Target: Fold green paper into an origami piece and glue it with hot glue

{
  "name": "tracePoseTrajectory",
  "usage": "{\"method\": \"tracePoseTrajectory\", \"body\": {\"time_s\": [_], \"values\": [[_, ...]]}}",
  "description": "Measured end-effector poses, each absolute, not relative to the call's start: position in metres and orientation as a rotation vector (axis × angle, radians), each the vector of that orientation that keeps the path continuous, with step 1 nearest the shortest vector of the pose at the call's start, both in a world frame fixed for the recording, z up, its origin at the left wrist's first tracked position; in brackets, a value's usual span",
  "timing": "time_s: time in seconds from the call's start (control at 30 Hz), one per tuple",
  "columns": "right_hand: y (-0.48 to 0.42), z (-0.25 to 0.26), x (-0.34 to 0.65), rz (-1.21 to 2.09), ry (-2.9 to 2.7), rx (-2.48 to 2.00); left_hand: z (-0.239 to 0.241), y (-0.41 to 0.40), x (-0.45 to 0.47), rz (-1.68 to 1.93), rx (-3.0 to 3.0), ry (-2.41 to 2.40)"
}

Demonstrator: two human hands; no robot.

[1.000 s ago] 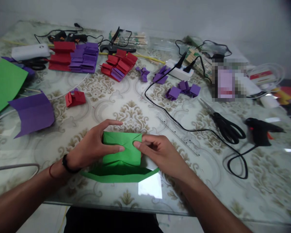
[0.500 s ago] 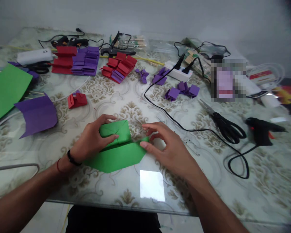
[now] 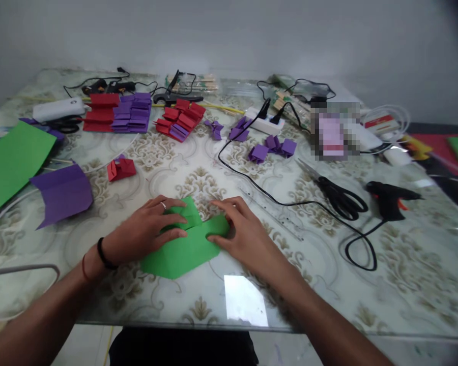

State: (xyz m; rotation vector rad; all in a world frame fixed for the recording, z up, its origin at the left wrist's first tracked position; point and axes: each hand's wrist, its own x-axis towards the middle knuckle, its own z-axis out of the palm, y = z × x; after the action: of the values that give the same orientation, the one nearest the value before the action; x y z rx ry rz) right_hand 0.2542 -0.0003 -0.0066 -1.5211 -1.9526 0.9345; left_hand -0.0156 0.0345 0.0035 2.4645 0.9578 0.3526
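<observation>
Near the front edge of the bench (image 3: 156,168), a folded green paper (image 3: 187,249) is lying between two bare hands, with its wide part showing on the person's side. The left hand (image 3: 152,226) is lying palm down on the left part of it, with its fingers a bit spread and their tips touching the paper. The right hand (image 3: 240,226) is curling around the right end, half open, with its thumb touching the paper; I cannot tell if its fingers are pinching it. Beyond the left hand, a small red folded paper (image 3: 122,170) is sitting, and a bent purple sheet (image 3: 64,195) is resting to its left. A clear ruler (image 3: 270,213) is lying near the right hand. Farther right, black scissors (image 3: 338,195) are pointing away, and a black glue gun (image 3: 389,201) is lying beside them. Toward the back, two black plugs are sticking into a white power strip (image 3: 257,124).
</observation>
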Motion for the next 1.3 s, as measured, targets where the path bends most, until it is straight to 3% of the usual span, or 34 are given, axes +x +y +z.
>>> {"method": "tracePoseTrajectory", "body": {"time_s": [0.47,0.97,1.2,1.3], "values": [[-0.003,-0.013,0.282,1.253,-1.444,-1.6,-0.02,-0.003,0.018,0.311,2.822,1.147],[-0.023,-0.006,0.264,0.953,-1.641,-1.734,-0.021,0.002,0.017,0.429,2.797,0.79],[-0.015,-0.006,0.263,0.631,-1.921,-1.383,-0.002,0.009,0.016,0.565,2.252,1.159],[-0.007,-0.003,0.258,0.643,-1.982,-1.18,0.004,0.015,0.013,0.534,2.162,1.212]]}}
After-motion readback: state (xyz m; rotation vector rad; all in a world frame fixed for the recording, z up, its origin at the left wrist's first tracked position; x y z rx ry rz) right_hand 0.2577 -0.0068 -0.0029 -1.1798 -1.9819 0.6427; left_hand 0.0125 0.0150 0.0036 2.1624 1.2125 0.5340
